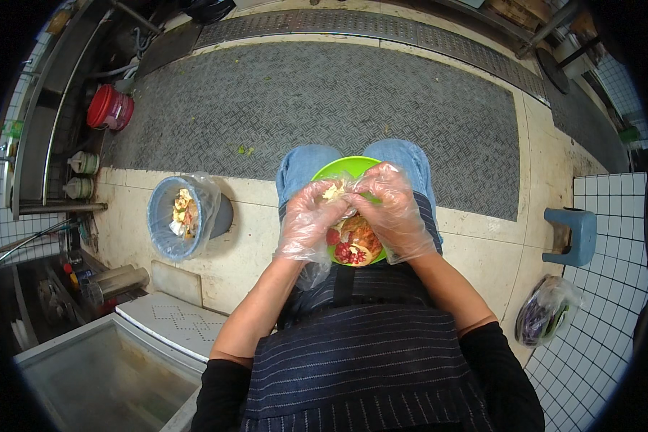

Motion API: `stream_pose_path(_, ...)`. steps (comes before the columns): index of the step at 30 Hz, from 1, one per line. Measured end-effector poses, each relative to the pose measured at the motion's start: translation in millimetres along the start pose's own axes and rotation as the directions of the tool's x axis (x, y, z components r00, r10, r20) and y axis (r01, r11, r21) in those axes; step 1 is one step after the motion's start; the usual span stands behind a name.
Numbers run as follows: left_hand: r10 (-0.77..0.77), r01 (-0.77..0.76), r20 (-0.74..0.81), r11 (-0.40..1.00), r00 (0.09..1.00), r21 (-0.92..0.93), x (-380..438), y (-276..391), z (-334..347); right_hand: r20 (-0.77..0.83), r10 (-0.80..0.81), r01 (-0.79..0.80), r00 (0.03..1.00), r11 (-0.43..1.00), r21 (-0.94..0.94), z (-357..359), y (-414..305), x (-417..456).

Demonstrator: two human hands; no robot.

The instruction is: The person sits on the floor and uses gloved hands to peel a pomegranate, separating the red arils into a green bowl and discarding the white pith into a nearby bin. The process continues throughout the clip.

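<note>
A bright green bowl (341, 164) rests on my lap. In it lie pomegranate pieces (363, 237) with red seeds and orange-brown rind. Above the bowl, my left hand (314, 211), in a clear plastic glove, grips a pale yellowish piece (333, 192), which looks like pomegranate pith or rind. My right hand (390, 208), gloved the same way, meets the left at the fingertips; its fingers are bent together, and whether they pinch part of the same piece is hidden.
A blue bin (156, 240) with a plastic liner and peel scraps stands left. Further off is a red bucket (109, 108). On the right are a blue-grey stool (583, 237) and a plastic bag of dark purple vegetables (542, 318). A glass-topped cabinet (108, 372) stands lower left.
</note>
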State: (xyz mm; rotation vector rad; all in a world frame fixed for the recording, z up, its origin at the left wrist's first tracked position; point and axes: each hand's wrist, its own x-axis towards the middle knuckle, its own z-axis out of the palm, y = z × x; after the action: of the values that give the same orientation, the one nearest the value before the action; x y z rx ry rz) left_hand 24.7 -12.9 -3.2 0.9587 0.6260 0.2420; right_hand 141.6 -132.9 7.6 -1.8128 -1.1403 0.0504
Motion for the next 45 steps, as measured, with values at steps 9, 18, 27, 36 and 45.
stream_pose_path(9,0.036,-0.054,-0.127,0.988,0.991,-0.145,4,-7,-5,0.142,-0.082,0.096,0.987,0.990,-0.099,-4,-11,5)
stream_pose_path(18,0.167,-0.145,-0.167,0.980,0.972,0.134,4,-3,-4,0.234,0.420,-0.479,0.877,0.724,0.497,2,-2,2)
stream_pose_path(27,0.464,-0.413,0.030,0.755,0.885,0.509,1,-15,-12,0.556,0.508,-0.743,0.658,0.316,0.590,9,13,2)
stream_pose_path(36,0.257,-0.214,-0.079,0.909,0.963,0.358,-1,-10,-7,0.576,0.462,-0.720,0.674,0.236,0.653,3,8,1)
stream_pose_path(45,0.305,-0.272,-0.022,0.879,0.952,0.391,-1,-14,-10,0.600,0.450,-0.734,0.662,0.225,0.641,4,8,0)
